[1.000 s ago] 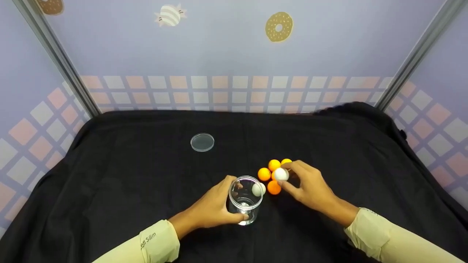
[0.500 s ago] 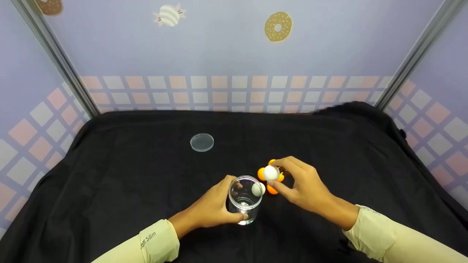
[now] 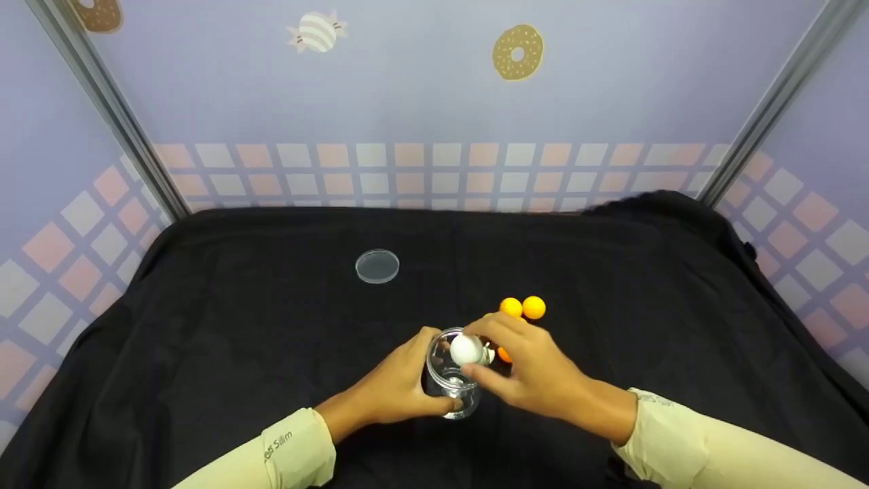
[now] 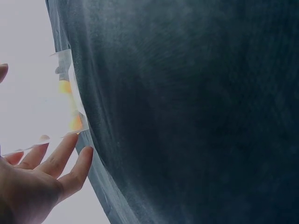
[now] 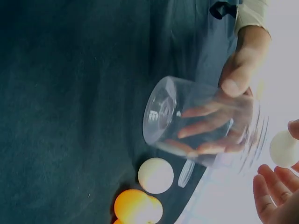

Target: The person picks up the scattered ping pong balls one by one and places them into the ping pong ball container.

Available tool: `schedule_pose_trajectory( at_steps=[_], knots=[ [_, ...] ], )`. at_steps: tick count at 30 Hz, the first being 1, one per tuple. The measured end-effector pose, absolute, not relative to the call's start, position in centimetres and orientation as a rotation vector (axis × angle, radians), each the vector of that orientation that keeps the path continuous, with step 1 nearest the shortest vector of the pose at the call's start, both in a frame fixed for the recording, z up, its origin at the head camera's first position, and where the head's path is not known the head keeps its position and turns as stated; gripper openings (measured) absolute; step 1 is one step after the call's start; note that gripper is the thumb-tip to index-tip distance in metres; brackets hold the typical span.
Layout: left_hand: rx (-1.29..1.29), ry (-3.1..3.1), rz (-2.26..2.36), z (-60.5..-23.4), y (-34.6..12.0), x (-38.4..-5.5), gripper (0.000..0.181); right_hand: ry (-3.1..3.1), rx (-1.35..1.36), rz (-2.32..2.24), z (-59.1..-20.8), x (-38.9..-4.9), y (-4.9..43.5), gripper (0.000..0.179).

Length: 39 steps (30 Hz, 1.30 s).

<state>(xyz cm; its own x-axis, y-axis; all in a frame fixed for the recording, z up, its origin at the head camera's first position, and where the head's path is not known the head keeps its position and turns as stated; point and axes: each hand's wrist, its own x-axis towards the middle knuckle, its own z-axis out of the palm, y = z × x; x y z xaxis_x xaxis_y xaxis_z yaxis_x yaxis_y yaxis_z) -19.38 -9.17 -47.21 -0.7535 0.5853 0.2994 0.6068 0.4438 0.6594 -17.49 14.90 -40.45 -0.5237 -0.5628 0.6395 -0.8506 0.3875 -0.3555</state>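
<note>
Leftmost, left sleeve [image 3: 299, 445], pale, followed by left hand [image 3: 383, 390], curled round the side of clear jar [image 3: 446, 375], with thumb on the near side and fingers on the far side. Farther back on black-draped bench [image 3: 237, 326], clear round lid [image 3: 377, 266], lying flat, well apart from the jar. At centre, the jar itself: upright, uncovered, with no ball visible inside; probably light, stiff plastic, smooth enough to slip, best taken by the side wall below the rim, leaving the mouth free. Over that mouth, held white ball [image 3: 466, 350], outside the rim in the right wrist view; likely hollow, very light, thin-shelled, dentable under a hard squeeze, slick and quick to roll; best pinched lightly across the widest part. Right of the jar, on the bench, second white ball [image 5: 156, 175], just beside the jar's base. Next, orange balls [image 3: 511, 308], clustered, partly covered from above, exact count not tellable; presumably alike in handling. Rightmost, right hand [image 3: 540, 370], closed only to the width of the held white ball, pinching it between thumb and fingertips, followed by right sleeve [image 3: 686, 438], also pale.
</note>
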Motion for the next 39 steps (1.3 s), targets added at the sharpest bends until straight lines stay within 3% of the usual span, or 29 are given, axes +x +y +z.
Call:
schedule_pose_trajectory(
  at_steps=[39],
  knots=[
    [-1.097, -2.643, -1.249, -47.5, -9.1, -19.4, 0.081, -2.206, 1.265, 0.857, -42.3, -17.6, 14.5, 0.034]
  ],
)
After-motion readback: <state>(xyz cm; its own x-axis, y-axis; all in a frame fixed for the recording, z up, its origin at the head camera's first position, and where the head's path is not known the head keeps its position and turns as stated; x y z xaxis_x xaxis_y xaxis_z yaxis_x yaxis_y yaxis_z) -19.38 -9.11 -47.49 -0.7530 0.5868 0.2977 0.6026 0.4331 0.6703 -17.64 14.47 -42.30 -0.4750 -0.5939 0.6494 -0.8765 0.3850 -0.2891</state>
